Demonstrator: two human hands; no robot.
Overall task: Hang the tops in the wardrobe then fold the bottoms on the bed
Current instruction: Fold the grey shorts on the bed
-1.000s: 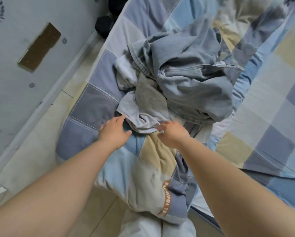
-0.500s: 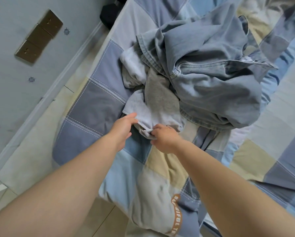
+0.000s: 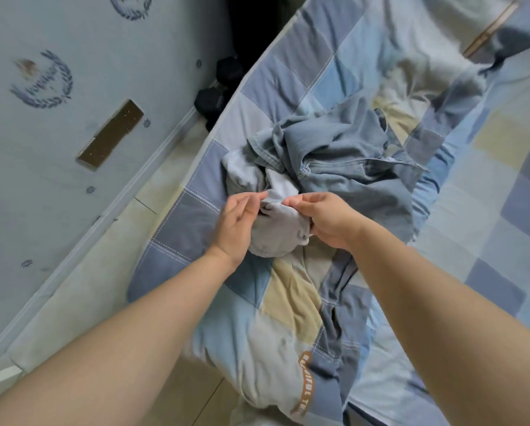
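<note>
A crumpled pile of clothes lies on the patchwork bed (image 3: 190,222). On top is a blue-grey denim garment (image 3: 356,179). In front of it a light grey garment (image 3: 276,235) is lifted a little off the quilt. My left hand (image 3: 236,222) pinches its upper edge with thumb and fingertips. My right hand (image 3: 322,219) grips the same edge just to the right. A whitish piece of cloth (image 3: 239,170) sits at the pile's left side, partly under the denim.
The bed's corner hangs over a pale tiled floor (image 3: 82,290) on the left. A wall (image 3: 57,149) with a brass plate (image 3: 110,138) runs beside it. Dark dumbbells (image 3: 214,99) lie on the floor by the bed's far edge.
Both hands have taken the grey garment's edge and raised it off the quilt, bunching it between them. The view has pulled back from the pile.
</note>
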